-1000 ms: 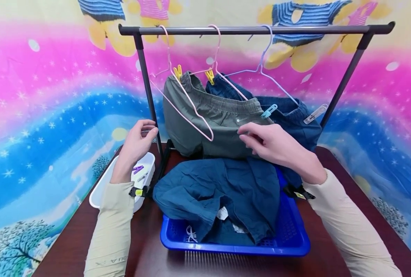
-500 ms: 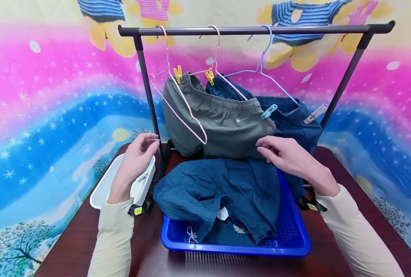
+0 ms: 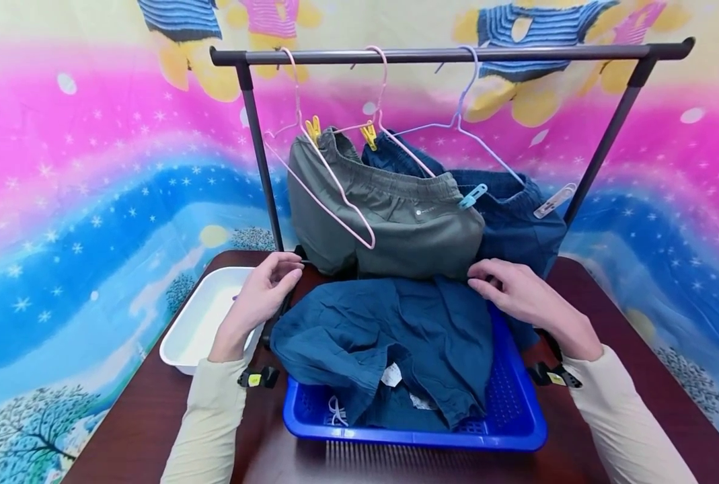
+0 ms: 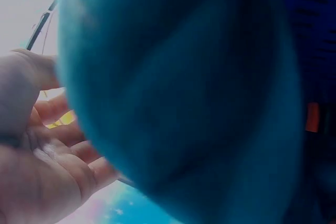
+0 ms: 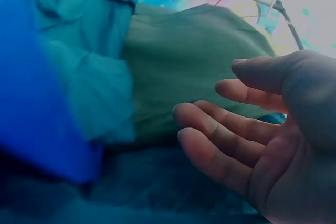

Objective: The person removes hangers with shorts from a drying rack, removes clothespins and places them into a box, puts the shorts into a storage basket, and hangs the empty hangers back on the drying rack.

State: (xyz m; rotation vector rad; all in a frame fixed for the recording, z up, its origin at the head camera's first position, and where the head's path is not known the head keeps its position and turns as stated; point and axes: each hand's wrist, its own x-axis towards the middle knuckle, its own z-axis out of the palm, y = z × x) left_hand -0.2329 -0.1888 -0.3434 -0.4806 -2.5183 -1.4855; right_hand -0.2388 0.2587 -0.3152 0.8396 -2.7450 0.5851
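Observation:
Dark blue shorts lie crumpled in a blue plastic basket, a white drawstring and labels showing. My left hand hovers at their upper left, fingers loosely bent around nothing. At their upper right is my right hand, fingers relaxed, with nothing in its grasp; the right wrist view shows the palm bare. Behind them, grey-green shorts hang from a pink hanger, held by a yellow clothespin and a light blue clothespin.
A bare pink hanger hangs at the left of the black rack. Navy shorts hang on a purple-blue hanger at the right, with a white clothespin. A white tray stands on the dark table.
Both hands have come down from in front of the hanging shorts to either side of the basket's blue shorts. The bare pink hanger has swung slightly.

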